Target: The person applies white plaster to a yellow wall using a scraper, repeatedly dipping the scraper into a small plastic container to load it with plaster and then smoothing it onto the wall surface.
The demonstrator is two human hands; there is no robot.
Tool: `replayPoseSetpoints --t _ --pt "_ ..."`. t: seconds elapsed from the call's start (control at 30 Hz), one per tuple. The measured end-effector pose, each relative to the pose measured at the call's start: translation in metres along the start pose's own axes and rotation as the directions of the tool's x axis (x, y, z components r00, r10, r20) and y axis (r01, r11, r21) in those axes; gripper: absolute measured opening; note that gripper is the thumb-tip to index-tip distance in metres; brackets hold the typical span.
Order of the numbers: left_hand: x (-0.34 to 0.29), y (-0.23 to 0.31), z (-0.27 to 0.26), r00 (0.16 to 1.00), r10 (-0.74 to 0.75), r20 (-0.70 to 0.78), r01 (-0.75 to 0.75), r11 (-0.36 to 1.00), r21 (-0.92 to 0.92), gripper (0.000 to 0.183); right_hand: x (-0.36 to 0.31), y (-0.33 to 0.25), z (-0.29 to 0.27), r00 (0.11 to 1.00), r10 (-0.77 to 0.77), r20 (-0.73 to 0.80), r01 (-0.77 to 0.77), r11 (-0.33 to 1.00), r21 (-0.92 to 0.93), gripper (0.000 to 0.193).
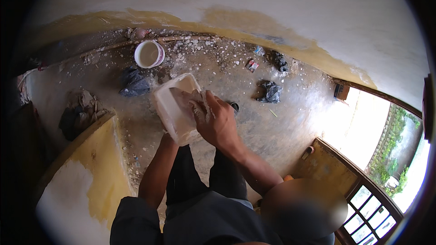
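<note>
Tub, white and rectangular (165, 115), held off the floor in front of the body, tilted, its open mouth facing up toward the viewer. Right grip (217, 120) at the tub's right side, fingers curled and clenched round a flat scraper (181, 98); hand and tool partly cover each other, so the tool's exact shape is hard to read, though a thin blade appears to reach over the tub's inside. Whitish smears on those fingers. Left forearm (156, 172) runs up to the near end of the tub; left grip out of sight beneath it, so whether its fingers are closed cannot be told. Tub thus sits above the left grip and left of the right one. Beyond the tub, on the floor (272, 131): a white bucket (149, 55), upright, with a dark plastic bag (135, 83) just below it in view; a second black bag (271, 91) off to the right, near a small red packet (252, 65). White flecks scattered along the foot of the patchy yellow-and-white wall (240, 20).
</note>
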State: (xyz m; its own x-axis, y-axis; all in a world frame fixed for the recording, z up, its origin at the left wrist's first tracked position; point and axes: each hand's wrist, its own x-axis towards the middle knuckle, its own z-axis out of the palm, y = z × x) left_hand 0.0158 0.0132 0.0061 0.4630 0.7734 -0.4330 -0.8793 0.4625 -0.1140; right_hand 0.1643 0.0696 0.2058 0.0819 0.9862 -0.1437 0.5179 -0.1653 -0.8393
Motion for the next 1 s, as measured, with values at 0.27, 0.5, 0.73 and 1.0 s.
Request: replayPoseSetpoints --t 0.27,0.5,0.73,1.0 --pt "0.018 -0.069 0.073 0.994 -0.061 0.088 0.063 0.998 -0.02 0.054 -0.012 -0.014 -0.061 0.975 0.219 0.031 -0.211 0.964 -0.161 0.038" --pt "0.021 -0.121 0.184 0.943 -0.248 0.222 0.258 0.966 -0.014 0.057 -0.015 0.024 -0.132 0.976 0.134 -0.172 -0.137 0.991 -0.007 0.028" --pt "0.037 -0.147 0.216 0.958 -0.263 0.111 0.246 0.958 0.146 0.059 -0.013 0.034 -0.23 0.926 0.373 -0.061 -0.209 0.64 0.739 0.018" --pt "0.064 -0.163 0.22 0.953 -0.227 0.199 0.183 0.958 0.22 0.058 -0.004 0.13 -0.289 0.824 0.517 -0.232 0.058 0.331 0.942 0.02"
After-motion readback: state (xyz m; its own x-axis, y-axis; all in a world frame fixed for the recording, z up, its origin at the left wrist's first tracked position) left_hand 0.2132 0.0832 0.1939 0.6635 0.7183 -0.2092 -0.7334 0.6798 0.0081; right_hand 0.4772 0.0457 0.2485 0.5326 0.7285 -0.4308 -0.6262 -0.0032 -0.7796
